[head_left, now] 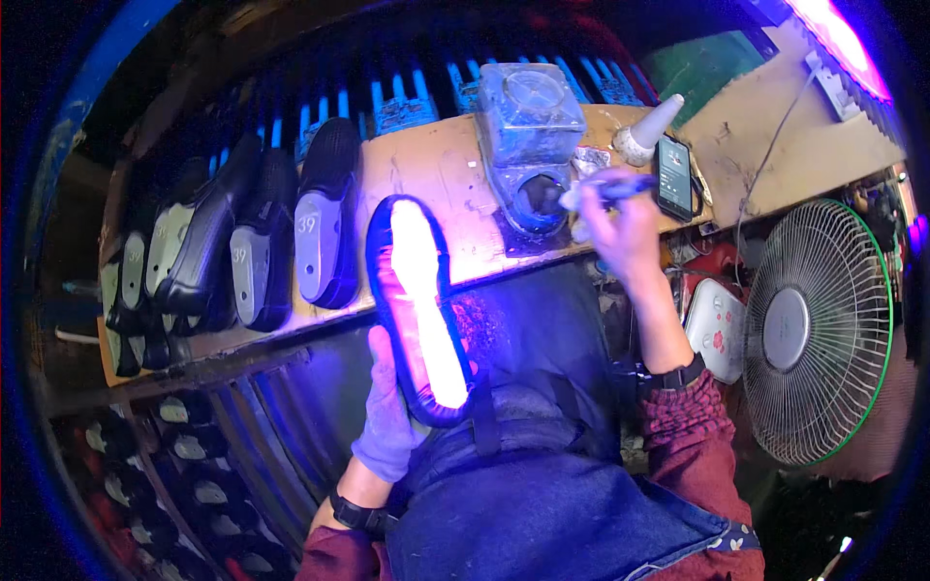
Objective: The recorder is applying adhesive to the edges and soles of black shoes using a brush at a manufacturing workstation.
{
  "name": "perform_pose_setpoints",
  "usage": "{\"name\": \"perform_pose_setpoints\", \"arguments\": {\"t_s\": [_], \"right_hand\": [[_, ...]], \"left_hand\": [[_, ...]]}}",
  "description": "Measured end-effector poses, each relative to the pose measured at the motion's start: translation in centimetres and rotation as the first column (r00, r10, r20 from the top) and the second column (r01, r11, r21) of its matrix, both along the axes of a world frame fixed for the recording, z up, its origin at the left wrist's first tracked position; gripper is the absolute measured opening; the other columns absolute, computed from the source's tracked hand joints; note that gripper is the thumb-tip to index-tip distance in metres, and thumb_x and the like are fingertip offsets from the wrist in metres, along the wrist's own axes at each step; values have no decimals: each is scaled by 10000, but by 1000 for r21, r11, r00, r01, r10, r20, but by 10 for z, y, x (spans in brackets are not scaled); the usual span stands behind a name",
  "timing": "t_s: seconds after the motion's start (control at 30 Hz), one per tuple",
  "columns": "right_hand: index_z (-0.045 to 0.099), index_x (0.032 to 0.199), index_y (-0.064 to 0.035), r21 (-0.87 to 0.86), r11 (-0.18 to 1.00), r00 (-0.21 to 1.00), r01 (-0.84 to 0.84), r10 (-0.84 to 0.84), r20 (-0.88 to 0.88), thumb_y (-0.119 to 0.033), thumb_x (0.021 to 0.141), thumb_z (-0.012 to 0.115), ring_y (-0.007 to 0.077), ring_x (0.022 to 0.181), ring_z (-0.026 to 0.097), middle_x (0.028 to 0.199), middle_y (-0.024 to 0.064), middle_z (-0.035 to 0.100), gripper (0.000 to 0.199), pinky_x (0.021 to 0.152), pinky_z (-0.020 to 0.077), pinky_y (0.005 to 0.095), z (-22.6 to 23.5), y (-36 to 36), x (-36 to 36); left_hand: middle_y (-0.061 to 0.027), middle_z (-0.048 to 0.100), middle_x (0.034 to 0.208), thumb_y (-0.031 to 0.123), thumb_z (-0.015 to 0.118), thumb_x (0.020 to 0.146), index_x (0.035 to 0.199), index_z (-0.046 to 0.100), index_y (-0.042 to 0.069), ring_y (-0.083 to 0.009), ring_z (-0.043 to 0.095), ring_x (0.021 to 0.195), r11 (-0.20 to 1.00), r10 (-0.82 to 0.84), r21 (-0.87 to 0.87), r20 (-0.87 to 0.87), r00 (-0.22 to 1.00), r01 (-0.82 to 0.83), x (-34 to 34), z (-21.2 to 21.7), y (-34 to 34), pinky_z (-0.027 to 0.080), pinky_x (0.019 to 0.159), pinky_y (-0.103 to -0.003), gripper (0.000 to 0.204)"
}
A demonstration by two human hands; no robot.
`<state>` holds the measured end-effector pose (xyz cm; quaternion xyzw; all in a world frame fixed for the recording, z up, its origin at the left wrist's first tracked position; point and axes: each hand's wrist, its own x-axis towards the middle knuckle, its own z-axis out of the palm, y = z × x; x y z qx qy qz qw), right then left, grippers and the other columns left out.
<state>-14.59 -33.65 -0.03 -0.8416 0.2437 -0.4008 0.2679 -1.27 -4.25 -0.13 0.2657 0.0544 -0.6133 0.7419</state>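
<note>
My left hand (389,431), in a pale glove, is closed on the lower part of a dark-edged shoe (373,266). Its underside is turned up, with a glaring white strip along the middle. My right hand (623,232) grips what looks like a brush, its dark handle (635,184) pointing right. The brush's pale tip is by the round opening of a smeared translucent pot (533,145), which stands on the bench. Blur hides the exact shape of the tip and whether it touches the pot.
Several black shoes on grey lasts (325,242) line the wooden bench (426,155) at left. A pale cone-shaped bottle (654,131) and a phone (675,179) lie beyond my right hand. A wire-guarded fan (819,329) stands at right; more shoes (208,494) fill a rack at lower left.
</note>
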Motion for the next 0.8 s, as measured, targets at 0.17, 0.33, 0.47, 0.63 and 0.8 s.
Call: {"name": "perform_pose_setpoints", "arguments": {"t_s": [0.17,0.33,0.47,0.63,0.8], "right_hand": [[579,939,-17,113,993,987,-37,19,162,-61,928,626,176,771,668,837,108,663,65,711,527,317,10,32,-9],[545,986,-24,778,518,930,-356,274,244,-87,985,563,127,702,629,837,68,645,65,635,516,274,40,101,13],[547,921,-51,574,751,937,-325,336,91,-170,979,603,54,644,555,752,6,599,144,542,440,245,57,93,85],[548,879,-31,404,902,982,-153,186,-44,-237,932,649,123,645,623,703,61,603,236,579,485,297,52,66,115],[543,840,-15,246,907,939,-341,318,128,-50,905,640,116,645,629,769,59,627,121,580,487,277,46,110,62]], "left_hand": [[-36,591,1287,486,430,1036,1445,433,105,-134,614,1120,978,-17,198,402,916,-69,2,-2,1,501,951,-318,559],[-11,614,1150,479,435,1039,1356,498,110,-98,615,999,954,-20,278,433,901,-112,-5,10,-9,509,858,-276,491],[18,611,1049,483,426,1042,1314,518,114,-67,600,888,940,-38,312,492,870,-135,-5,14,-13,509,781,-251,467],[36,586,956,479,418,1047,1270,526,127,-49,572,801,950,-14,282,467,884,-134,-3,18,-13,489,707,-229,431],[11,607,988,463,375,1061,1277,519,127,-69,611,862,964,-53,254,456,889,-73,-3,18,-12,518,750,-247,425]]}}
